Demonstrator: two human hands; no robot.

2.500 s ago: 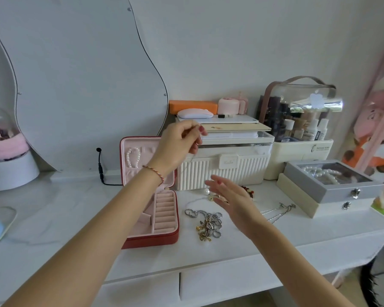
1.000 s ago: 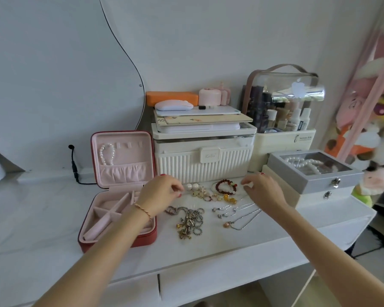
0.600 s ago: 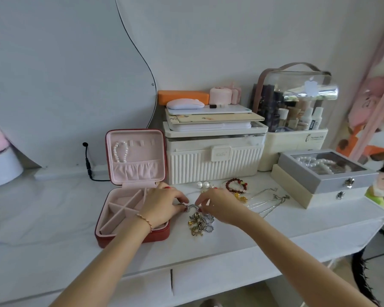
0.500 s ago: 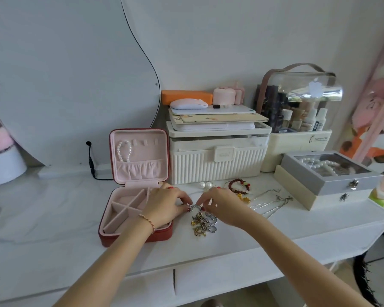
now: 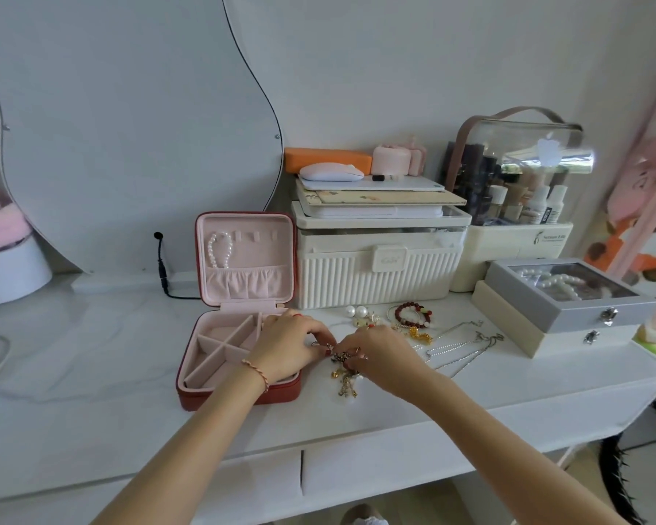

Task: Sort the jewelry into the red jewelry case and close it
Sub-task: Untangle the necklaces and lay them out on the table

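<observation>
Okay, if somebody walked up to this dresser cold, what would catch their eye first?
Probably the two hands, left hand and right hand, meeting over a tangled silver-and-gold charm chain at the middle of the white tabletop, fingers pinching it. Just left of them sits the open red jewelry case with pink lining, a white pearl bracelet hanging in its upright lid. Behind the hands lie a dark red bead bracelet and thin silver necklaces.

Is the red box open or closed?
Open. The red jewelry case has its lid standing upright, showing pink compartments.
</observation>
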